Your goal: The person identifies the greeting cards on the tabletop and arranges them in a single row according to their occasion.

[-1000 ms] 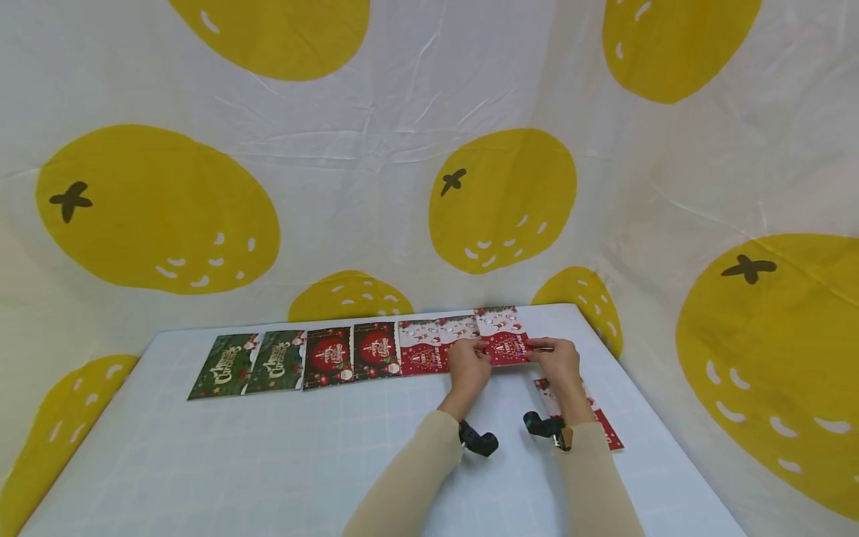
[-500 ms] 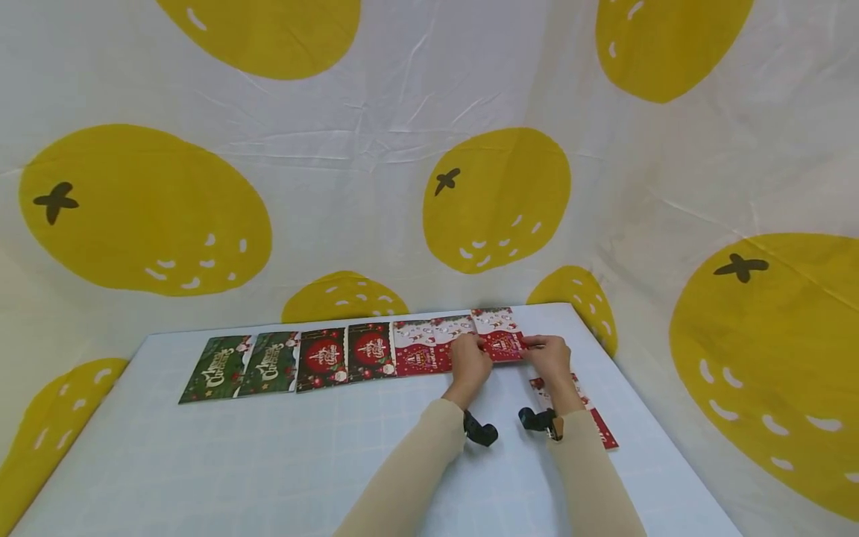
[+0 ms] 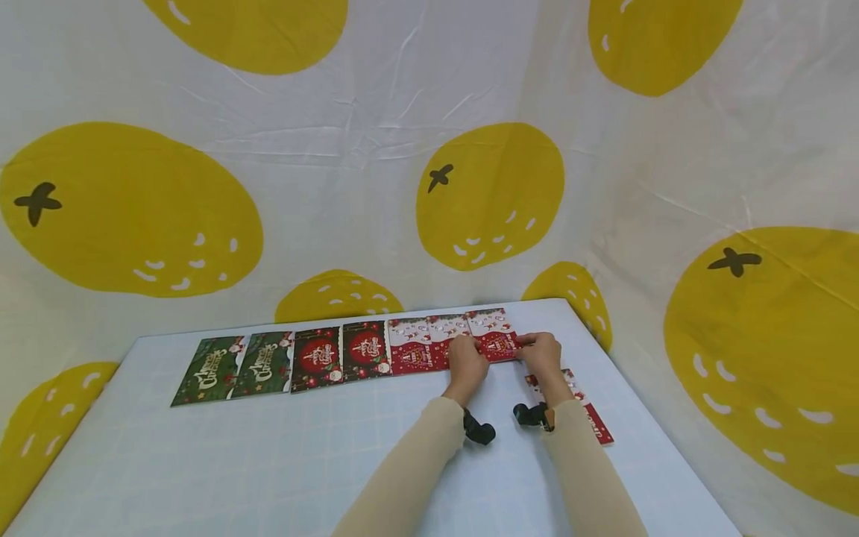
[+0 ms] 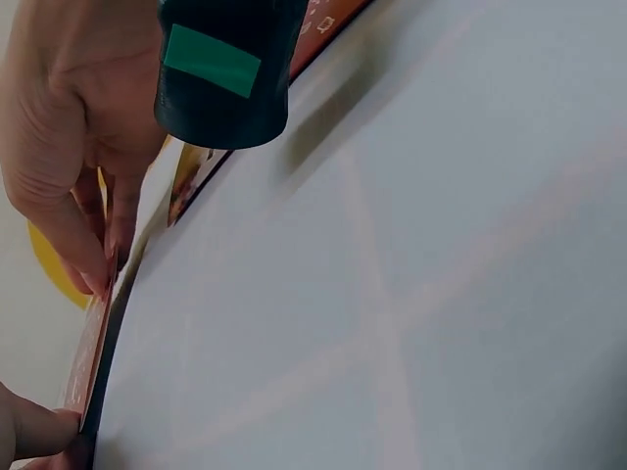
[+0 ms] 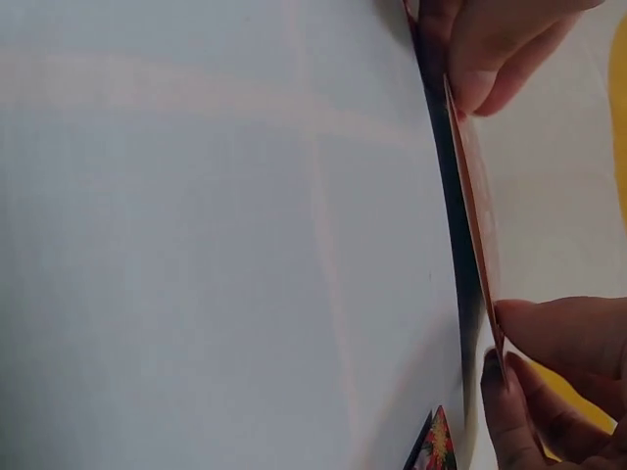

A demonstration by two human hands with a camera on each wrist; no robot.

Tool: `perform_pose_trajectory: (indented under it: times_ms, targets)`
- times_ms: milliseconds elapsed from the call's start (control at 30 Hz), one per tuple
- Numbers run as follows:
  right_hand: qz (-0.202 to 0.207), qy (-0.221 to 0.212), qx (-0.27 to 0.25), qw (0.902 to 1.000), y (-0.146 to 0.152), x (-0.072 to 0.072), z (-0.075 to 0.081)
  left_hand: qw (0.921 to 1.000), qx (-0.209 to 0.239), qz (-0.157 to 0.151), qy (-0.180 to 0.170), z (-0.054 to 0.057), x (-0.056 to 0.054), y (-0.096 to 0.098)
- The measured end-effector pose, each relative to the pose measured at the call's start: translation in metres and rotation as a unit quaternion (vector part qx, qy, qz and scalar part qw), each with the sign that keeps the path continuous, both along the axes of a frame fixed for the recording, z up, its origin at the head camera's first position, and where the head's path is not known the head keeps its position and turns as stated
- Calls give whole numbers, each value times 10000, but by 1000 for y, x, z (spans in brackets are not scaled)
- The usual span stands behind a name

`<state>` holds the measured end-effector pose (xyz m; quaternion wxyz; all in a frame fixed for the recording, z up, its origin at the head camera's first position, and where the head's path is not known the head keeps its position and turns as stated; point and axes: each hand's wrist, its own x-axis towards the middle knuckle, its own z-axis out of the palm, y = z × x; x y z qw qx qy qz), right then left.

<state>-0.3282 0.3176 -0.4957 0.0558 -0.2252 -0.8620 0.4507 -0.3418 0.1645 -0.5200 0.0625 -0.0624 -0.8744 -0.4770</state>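
Both hands hold a red-and-white Christmas card (image 3: pixel 493 337) at the right end of a row of cards. My left hand (image 3: pixel 467 365) pinches its near left corner and partly covers the neighbouring red-and-white card (image 3: pixel 439 328). At the card's right edge, my right hand (image 3: pixel 542 356) grips it between thumb and fingers, as the right wrist view shows. The held card (image 5: pixel 477 206) appears edge-on there, its near edge raised over a dark shadow on the tabletop. Another red-and-white card (image 3: pixel 593 419) lies partly hidden under my right forearm.
Leftward in the row lie another red-and-white card (image 3: pixel 409 350), two dark red cards (image 3: pixel 317 358) and two green cards (image 3: pixel 209 369). A pale checked cloth (image 3: pixel 268 462) covers the table. White fabric (image 3: pixel 362 209) printed with yellow fruit hangs behind and at the sides.
The head view has turned slightly to the right, so the scene sits further left. Both hands keep hold of the same card, whose far edge now stands nearer in line with the row.
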Motion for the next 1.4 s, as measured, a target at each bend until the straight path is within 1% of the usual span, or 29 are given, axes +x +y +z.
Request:
perform_pose_trajectory:
  times_ms: [167,400,500,667,833,1133,1400]
  targets:
    - [4,-56,72,10000,0,0,0,9997,-9,65,246,-5,-2,2]
    - [115,-18,303,9995,-1,-2,-5,9993,-32,218,313,-8,0,3]
    - [145,1,456,9989,-1,-3,-7,9991,-4,213,375,-9,1,1]
    - [126,-68,539,9984,-2,-4,-8,9995,16,126,293,-10,0,0]
    - [135,-86,577,9982,-3,-4,-8,9993,23,152,352,-12,-1,0]
    - [103,-80,441,9989,-3,-4,-9,9995,124,189,213,-9,1,0]
    - [78,-120,415,9990,-2,-4,-8,9992,238,171,258,-9,2,0]
